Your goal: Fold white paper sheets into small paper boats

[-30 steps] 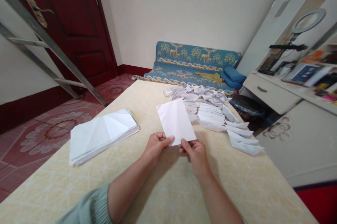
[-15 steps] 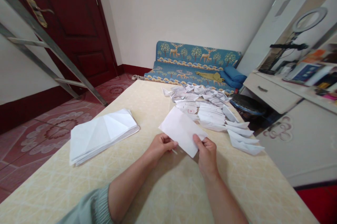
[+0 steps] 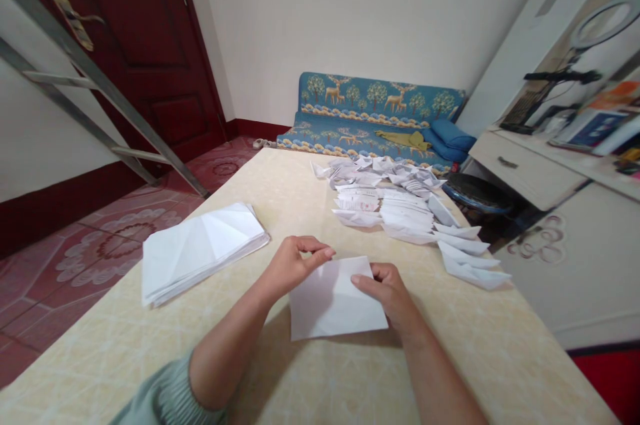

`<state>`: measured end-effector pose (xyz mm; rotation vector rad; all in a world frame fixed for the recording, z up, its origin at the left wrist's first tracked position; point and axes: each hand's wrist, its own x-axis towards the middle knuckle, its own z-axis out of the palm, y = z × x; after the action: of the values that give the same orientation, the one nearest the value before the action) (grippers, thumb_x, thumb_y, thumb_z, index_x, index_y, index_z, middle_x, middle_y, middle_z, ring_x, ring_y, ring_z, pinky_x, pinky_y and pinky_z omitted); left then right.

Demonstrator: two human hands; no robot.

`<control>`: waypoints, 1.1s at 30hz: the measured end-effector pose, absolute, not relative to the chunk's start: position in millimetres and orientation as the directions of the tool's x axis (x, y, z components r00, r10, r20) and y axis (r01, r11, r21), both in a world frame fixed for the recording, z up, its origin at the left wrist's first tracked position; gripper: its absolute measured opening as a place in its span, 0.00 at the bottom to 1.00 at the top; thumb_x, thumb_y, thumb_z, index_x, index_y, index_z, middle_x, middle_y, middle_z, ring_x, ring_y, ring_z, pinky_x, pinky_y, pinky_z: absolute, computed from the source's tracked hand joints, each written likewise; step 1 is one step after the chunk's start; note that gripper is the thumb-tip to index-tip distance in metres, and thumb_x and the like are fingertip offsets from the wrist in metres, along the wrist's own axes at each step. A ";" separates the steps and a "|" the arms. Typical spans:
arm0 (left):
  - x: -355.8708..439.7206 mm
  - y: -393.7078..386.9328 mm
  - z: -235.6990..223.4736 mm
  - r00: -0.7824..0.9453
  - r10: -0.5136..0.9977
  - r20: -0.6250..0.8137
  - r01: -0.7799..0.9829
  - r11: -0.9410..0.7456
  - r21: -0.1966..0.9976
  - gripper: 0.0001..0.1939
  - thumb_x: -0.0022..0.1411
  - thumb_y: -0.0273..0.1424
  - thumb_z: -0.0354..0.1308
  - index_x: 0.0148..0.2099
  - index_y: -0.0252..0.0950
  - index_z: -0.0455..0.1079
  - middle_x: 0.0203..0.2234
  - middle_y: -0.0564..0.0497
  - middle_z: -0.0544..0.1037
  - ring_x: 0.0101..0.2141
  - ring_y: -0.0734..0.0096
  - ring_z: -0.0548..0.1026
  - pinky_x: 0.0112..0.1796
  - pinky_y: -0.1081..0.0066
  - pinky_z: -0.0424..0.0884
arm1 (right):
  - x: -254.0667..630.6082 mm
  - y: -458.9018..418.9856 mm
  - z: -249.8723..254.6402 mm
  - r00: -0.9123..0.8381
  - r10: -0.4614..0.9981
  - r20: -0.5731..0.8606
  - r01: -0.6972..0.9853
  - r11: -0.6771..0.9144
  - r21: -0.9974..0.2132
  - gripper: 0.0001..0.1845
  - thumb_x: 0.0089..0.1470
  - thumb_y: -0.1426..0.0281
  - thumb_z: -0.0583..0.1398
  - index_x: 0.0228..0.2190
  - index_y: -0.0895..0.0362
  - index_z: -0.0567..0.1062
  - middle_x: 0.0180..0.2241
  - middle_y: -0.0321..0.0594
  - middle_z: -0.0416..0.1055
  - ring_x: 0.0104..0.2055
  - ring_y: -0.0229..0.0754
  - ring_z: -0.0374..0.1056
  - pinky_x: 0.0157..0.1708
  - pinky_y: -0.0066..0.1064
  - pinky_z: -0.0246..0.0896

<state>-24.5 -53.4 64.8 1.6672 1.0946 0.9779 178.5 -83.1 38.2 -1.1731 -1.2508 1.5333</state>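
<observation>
A folded sheet of white paper (image 3: 335, 308) is between my hands, just above the near part of the table. My right hand (image 3: 387, 288) grips its right side, thumb on top and fingers behind. At the paper's upper left edge, my left hand (image 3: 297, 265) is closed with thumb and forefinger together; the other fingertips are partly hidden. To the left lies a stack of creased white sheets (image 3: 205, 245). Folded paper boats (image 3: 473, 272) stand in rows to the right, with more of them (image 3: 380, 172) crowded at the far end.
The cream patterned table (image 3: 280, 185) stretches away from me. Beyond it is a blue sofa (image 3: 360, 115) with a deer print. A metal ladder (image 3: 125, 115) leans on the left by a dark red door (image 3: 135, 25). On the right are a black stool (image 3: 477, 195) and a white cabinet (image 3: 555, 265).
The paper has come nearer to me and turned, so its long edge now faces me. My left hand has shifted up to its far edge; my right hand keeps its grip.
</observation>
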 end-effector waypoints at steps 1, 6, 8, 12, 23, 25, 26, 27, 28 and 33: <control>-22.8 -55.0 65.3 0.309 0.938 0.155 0.274 -0.244 0.930 0.16 0.54 0.40 0.57 0.32 0.32 0.77 0.29 0.45 0.79 0.33 0.64 0.74 0.35 0.72 0.65 | 178.0 -83.4 38.2 -0.245 0.956 -0.159 -0.020 -0.169 -0.985 0.16 0.41 0.60 0.65 0.21 0.63 0.76 0.16 0.36 0.69 0.16 0.35 0.61 0.15 0.23 0.50; -23.8 -55.1 59.3 0.361 0.923 0.132 0.317 -0.254 0.914 0.16 0.56 0.39 0.54 0.31 0.31 0.77 0.27 0.47 0.79 0.30 0.66 0.73 0.30 0.74 0.65 | 176.7 -84.6 38.2 -0.286 0.948 -0.139 0.030 -0.136 -0.990 0.16 0.42 0.60 0.64 0.22 0.63 0.76 0.17 0.36 0.69 0.17 0.34 0.60 0.16 0.23 0.50; -25.4 -54.6 57.3 0.383 0.916 0.121 0.320 -0.254 0.913 0.17 0.57 0.39 0.53 0.31 0.31 0.77 0.26 0.47 0.78 0.29 0.67 0.73 0.29 0.74 0.64 | 176.1 -85.1 38.7 -0.290 0.949 -0.126 0.039 -0.120 -0.992 0.16 0.42 0.60 0.64 0.21 0.63 0.76 0.17 0.36 0.68 0.17 0.34 0.60 0.16 0.23 0.49; -24.8 -55.3 55.3 0.430 0.894 0.128 0.318 -0.283 0.905 0.18 0.58 0.39 0.51 0.31 0.31 0.76 0.25 0.49 0.77 0.28 0.69 0.72 0.28 0.75 0.63 | 175.3 -85.6 39.9 -0.303 0.949 -0.082 0.049 -0.070 -0.996 0.16 0.42 0.61 0.63 0.18 0.62 0.74 0.15 0.33 0.65 0.16 0.32 0.57 0.16 0.23 0.47; -14.5 -61.2 56.1 0.306 0.928 0.213 0.309 -0.308 0.900 0.10 0.53 0.32 0.56 0.27 0.31 0.76 0.23 0.48 0.76 0.27 0.70 0.72 0.30 0.74 0.65 | 173.8 -86.7 38.9 -0.319 0.942 -0.107 0.048 -0.096 -0.994 0.15 0.42 0.60 0.63 0.20 0.62 0.75 0.16 0.35 0.68 0.17 0.34 0.60 0.16 0.23 0.50; -14.0 -62.2 56.5 0.298 0.923 0.241 0.314 -0.334 0.889 0.10 0.53 0.31 0.56 0.26 0.32 0.75 0.23 0.48 0.76 0.27 0.70 0.72 0.30 0.74 0.65 | 173.8 -86.8 38.8 -0.323 0.938 -0.128 0.036 -0.123 -0.992 0.15 0.42 0.60 0.63 0.20 0.62 0.76 0.17 0.36 0.68 0.17 0.35 0.60 0.16 0.23 0.50; -13.9 -62.5 56.6 0.300 0.921 0.249 0.315 -0.342 0.885 0.09 0.53 0.30 0.56 0.26 0.32 0.75 0.23 0.48 0.76 0.27 0.70 0.72 0.30 0.74 0.65 | 174.0 -86.6 38.4 -0.321 0.937 -0.138 0.027 -0.136 -0.990 0.15 0.41 0.60 0.63 0.20 0.62 0.76 0.17 0.36 0.68 0.17 0.35 0.60 0.15 0.23 0.50; -13.9 -62.6 56.6 0.301 0.920 0.253 0.316 -0.346 0.883 0.09 0.53 0.30 0.56 0.26 0.32 0.75 0.23 0.48 0.76 0.27 0.70 0.72 0.30 0.74 0.65 | 174.4 -86.3 37.8 -0.316 0.937 -0.147 0.017 -0.149 -0.989 0.15 0.41 0.61 0.63 0.20 0.62 0.76 0.16 0.36 0.68 0.17 0.35 0.60 0.15 0.23 0.49; -13.9 -62.6 56.6 0.302 0.919 0.253 0.317 -0.347 0.883 0.09 0.53 0.30 0.56 0.26 0.32 0.75 0.23 0.48 0.76 0.27 0.70 0.72 0.31 0.74 0.65 | 174.8 -85.9 36.9 -0.307 0.939 -0.156 0.007 -0.161 -0.987 0.15 0.41 0.61 0.64 0.20 0.62 0.76 0.16 0.35 0.68 0.16 0.34 0.60 0.15 0.23 0.49; -16.3 -61.0 56.5 0.316 0.921 0.227 0.311 -0.326 0.892 0.07 0.51 0.27 0.55 0.27 0.31 0.74 0.24 0.48 0.76 0.28 0.70 0.72 0.32 0.74 0.64 | 177.1 -82.8 31.3 -0.247 0.954 -0.172 -0.027 -0.184 -0.983 0.13 0.40 0.63 0.64 0.22 0.62 0.77 0.16 0.34 0.68 0.15 0.33 0.59 0.16 0.23 0.48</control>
<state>-16.3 -61.0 56.5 1.8140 1.1004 1.0023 177.1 -82.8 31.3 -1.1766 -1.2597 1.5507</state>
